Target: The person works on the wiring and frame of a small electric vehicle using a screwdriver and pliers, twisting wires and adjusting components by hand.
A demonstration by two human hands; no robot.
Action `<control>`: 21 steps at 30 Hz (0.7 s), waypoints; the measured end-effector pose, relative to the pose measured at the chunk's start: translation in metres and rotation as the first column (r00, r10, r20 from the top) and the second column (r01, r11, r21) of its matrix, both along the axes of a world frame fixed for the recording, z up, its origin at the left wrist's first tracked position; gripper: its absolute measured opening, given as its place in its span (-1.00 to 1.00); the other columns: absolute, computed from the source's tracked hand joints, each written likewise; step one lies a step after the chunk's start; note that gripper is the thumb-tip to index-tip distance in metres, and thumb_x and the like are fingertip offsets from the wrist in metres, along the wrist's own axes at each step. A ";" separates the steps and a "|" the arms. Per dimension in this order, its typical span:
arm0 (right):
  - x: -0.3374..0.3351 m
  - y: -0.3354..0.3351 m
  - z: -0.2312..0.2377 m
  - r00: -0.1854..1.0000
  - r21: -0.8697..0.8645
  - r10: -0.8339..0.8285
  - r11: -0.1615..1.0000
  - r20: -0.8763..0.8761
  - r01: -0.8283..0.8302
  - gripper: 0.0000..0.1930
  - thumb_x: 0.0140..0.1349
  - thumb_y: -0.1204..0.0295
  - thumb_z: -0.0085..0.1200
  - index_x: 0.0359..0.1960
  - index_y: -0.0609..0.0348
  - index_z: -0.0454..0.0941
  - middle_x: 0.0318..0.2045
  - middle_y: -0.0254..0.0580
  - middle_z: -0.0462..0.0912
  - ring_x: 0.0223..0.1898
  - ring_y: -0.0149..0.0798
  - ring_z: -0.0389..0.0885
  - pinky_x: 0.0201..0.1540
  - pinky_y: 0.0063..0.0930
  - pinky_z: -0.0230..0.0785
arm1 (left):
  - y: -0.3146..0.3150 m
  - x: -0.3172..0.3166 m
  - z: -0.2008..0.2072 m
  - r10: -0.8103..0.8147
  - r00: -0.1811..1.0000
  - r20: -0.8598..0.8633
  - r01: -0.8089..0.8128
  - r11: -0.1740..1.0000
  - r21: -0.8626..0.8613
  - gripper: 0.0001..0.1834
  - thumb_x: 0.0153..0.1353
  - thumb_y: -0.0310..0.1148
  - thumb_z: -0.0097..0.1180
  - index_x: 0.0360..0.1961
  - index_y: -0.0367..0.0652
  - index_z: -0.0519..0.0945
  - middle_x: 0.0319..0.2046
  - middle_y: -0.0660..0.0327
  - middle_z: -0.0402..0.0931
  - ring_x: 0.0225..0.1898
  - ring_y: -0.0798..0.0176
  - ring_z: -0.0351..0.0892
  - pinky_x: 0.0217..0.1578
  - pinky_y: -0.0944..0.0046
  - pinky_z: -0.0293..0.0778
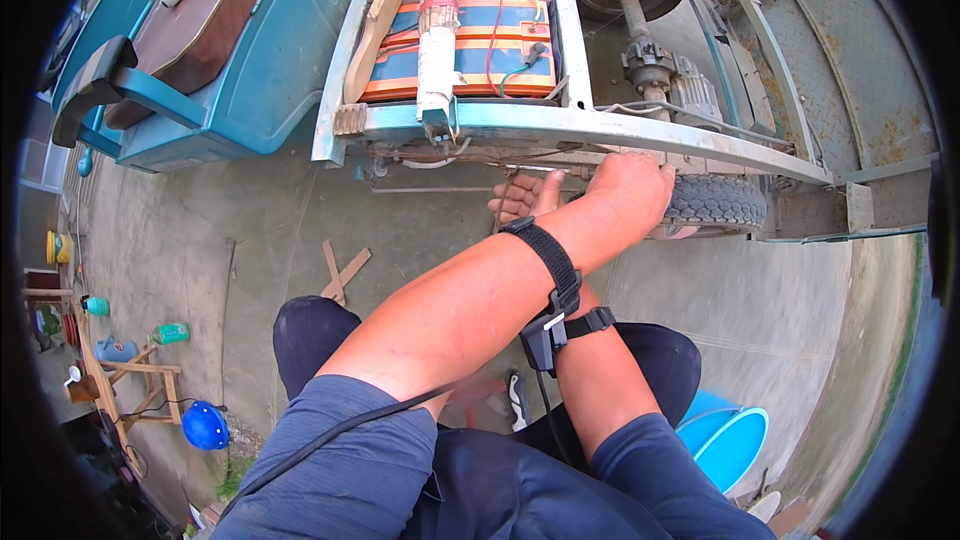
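My forearms cross, the left lying over the right. My left hand [632,190] reaches right and is closed against the lower side of the pale blue metal frame [480,122] of a vehicle, just left of the tyre [715,202]. What its fingers hold is hidden. My right hand [522,198] comes out beneath the left forearm, under the same frame rail. Its palm is turned up, with the thumb apart from the loosely bent fingers. A thin rusty rod [507,185] runs down beside these fingers; I cannot tell whether they touch it.
Orange-and-blue batteries [480,15] with wires sit inside the frame, beside an axle [650,60]. At the left stands a blue vehicle seat [200,50]. Crossed wood strips [345,272] lie on the floor. A blue helmet [205,426] and a blue basin [730,440] are nearer me.
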State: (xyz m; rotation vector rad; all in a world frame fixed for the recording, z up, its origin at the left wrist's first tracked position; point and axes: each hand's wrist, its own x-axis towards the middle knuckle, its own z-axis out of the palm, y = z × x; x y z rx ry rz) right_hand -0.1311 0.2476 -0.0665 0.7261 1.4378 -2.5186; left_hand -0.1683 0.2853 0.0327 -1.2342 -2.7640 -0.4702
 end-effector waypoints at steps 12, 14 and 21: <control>0.036 0.101 0.105 0.978 0.969 0.181 0.203 0.102 -0.138 -0.69 0.26 0.46 0.14 0.03 0.22 0.52 -0.10 -0.01 0.61 -0.01 -0.23 0.55 0.07 -0.32 0.34 | -0.047 -0.024 -0.015 -0.065 0.950 0.306 -0.141 0.786 0.602 -0.61 0.30 -0.35 0.01 0.12 -0.24 0.46 -0.18 -0.05 0.60 -0.20 -0.04 0.64 -0.11 0.00 0.53; 0.045 0.104 0.135 0.851 0.886 0.342 -0.095 -0.399 0.454 -0.82 0.21 0.44 0.10 -0.18 0.22 0.60 -0.14 -0.03 0.61 -0.06 0.09 0.52 0.07 -0.16 0.32 | -0.058 -0.024 -0.003 -0.254 0.775 0.579 -0.246 0.722 0.646 -0.64 0.35 -0.44 -0.07 0.14 -0.32 0.44 -0.10 0.02 0.62 -0.31 0.19 0.67 -0.19 0.19 0.55; 0.006 0.105 0.114 0.834 0.831 0.545 -0.423 -0.086 0.362 -0.68 0.09 0.28 0.23 -0.12 0.08 0.59 -0.16 -0.19 0.52 -0.04 -0.04 0.43 0.07 -0.13 0.23 | -0.107 0.011 -0.024 -0.200 0.669 0.716 -0.569 0.482 0.666 -0.65 0.30 -0.58 -0.17 0.07 -0.34 0.49 -0.07 0.02 0.61 -0.23 0.27 0.68 -0.19 0.31 0.56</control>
